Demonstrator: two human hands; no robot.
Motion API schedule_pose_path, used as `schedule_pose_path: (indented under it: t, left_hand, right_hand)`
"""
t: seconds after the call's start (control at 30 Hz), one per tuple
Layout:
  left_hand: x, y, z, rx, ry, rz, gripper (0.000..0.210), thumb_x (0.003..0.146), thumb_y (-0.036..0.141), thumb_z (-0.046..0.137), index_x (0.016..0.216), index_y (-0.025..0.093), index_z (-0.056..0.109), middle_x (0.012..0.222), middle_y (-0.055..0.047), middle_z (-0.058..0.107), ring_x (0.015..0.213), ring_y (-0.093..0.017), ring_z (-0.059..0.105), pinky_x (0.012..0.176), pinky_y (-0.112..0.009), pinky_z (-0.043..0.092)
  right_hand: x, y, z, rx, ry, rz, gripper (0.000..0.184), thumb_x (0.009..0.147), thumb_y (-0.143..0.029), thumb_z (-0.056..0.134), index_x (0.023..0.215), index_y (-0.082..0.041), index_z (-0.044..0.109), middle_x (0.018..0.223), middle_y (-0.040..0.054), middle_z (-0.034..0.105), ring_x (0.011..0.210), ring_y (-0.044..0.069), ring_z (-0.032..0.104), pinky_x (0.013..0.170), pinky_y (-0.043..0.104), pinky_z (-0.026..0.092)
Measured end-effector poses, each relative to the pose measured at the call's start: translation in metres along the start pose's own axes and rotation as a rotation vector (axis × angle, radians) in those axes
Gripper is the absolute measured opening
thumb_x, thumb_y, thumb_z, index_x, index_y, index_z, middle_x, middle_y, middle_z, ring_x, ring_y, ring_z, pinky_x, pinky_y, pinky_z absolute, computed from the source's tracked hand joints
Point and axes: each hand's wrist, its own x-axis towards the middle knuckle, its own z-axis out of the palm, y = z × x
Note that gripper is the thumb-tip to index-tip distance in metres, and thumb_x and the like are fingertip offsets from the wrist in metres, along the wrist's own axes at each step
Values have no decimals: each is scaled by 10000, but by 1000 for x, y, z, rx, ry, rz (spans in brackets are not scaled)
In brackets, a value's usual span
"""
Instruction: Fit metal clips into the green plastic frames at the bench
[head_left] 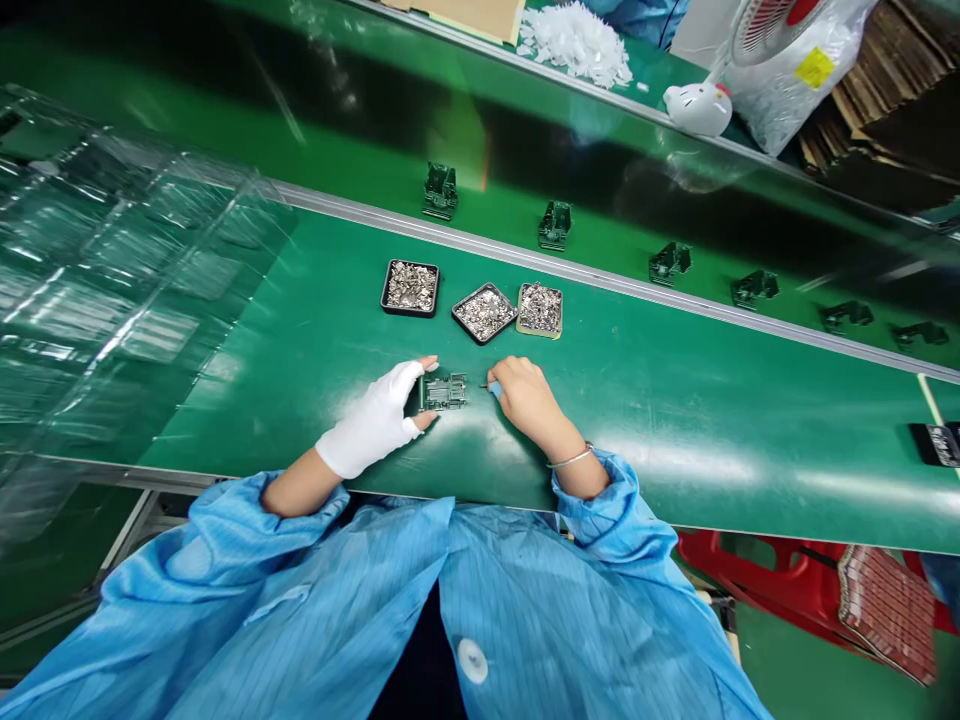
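My left hand (380, 412), in a white glove with bare fingertips, grips a small dark green slotted plastic part (445, 391) by its left end, thumb and finger on opposite sides. The part is just above or on the green work surface (315, 330); I cannot tell which. A short gap to its right, my right hand (523, 392) is closed in a pinch, with something light blue at its fingertips. A tiny dark tip pokes out toward the part, too small to name. Beyond my hands are a left tray (410, 288), a middle tray (485, 313) and a right tray (540, 309), all filled with small shiny metal pieces.
Similar green parts (555, 226) stand spaced along a strip behind the metal rail (465, 243). Clear plastic trays (112, 270) are stacked at left. On the back ledge are white plastic pieces (576, 45) and a fan (699, 108). A red chair (772, 585) is at lower right.
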Motion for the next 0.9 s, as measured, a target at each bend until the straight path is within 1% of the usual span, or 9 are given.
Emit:
schedule_pose_path:
  t: [0.13,0.23,0.4,0.53,0.63,0.7,0.77,0.83,0.9]
  left_hand:
    - [0,-2,3,12,15,23,597,838,361,531,1370,138,376,1353,-154,510,1273,-296,493,1060,-455,421]
    - [-1,-2,3,19,23,40,591,843,369,529,1366,140,380,1351,-155,513,1268,-298,498,1056,-451,423]
    - [-2,-3,5,19,23,51,594,838,348,542,1369,137,378,1337,-155,526,1247,-299,512,1045,-459,431]
    - [-2,-3,5,14,20,44,615,827,342,560,1380,150,370,1332,-152,531,1237,-307,518,1037,-469,437]
    - [-2,-2,3,4,6,35,613,833,332,561,1389,166,363,1347,-146,525,1253,-306,509,1049,-470,427]
    - [-2,-2,3,-2,-4,24,620,829,331,566,1395,182,361,1358,-137,521,1260,-306,505,1055,-473,421]
    - [-2,-3,3,-7,-5,22,626,826,340,570,1396,186,362,1358,-134,523,1256,-307,507,1055,-476,421]
    - [-2,-4,3,-9,4,28,621,826,349,568,1389,180,368,1351,-138,528,1250,-306,513,1052,-475,425]
    - [-2,-4,3,-11,16,37,604,825,354,567,1372,175,385,1340,-139,536,1243,-305,521,1049,-470,430]
  right_hand:
    - [7,-8,5,146,-29,-50,260,881,-54,397,998,-181,592,985,58,632,951,190,563,855,295,417]
    - [10,-14,7,109,-54,-28,220,908,-99,412,981,-180,603,973,61,639,944,193,578,844,291,423]
    - [10,-22,7,44,-69,34,278,847,-52,424,1010,-190,601,1028,63,647,941,199,594,806,286,443]
    - [11,-19,4,87,-75,92,242,839,-93,454,976,-213,614,1013,41,667,884,192,606,738,276,443]
    - [11,-11,0,219,-105,66,191,852,-131,472,915,-211,633,945,13,683,838,162,609,713,248,430]
    - [9,-11,-2,248,-139,33,202,840,-120,477,912,-213,641,941,4,689,821,150,610,701,239,423]
    - [8,-15,-4,188,-163,27,240,824,-94,475,942,-218,643,988,15,692,851,161,614,711,247,427]
    - [6,-22,-5,97,-173,54,276,815,-76,473,982,-220,638,1046,37,691,892,185,618,723,264,437]
    - [6,-24,-5,61,-178,82,287,811,-74,482,1002,-221,638,1061,45,695,896,196,621,722,272,443]
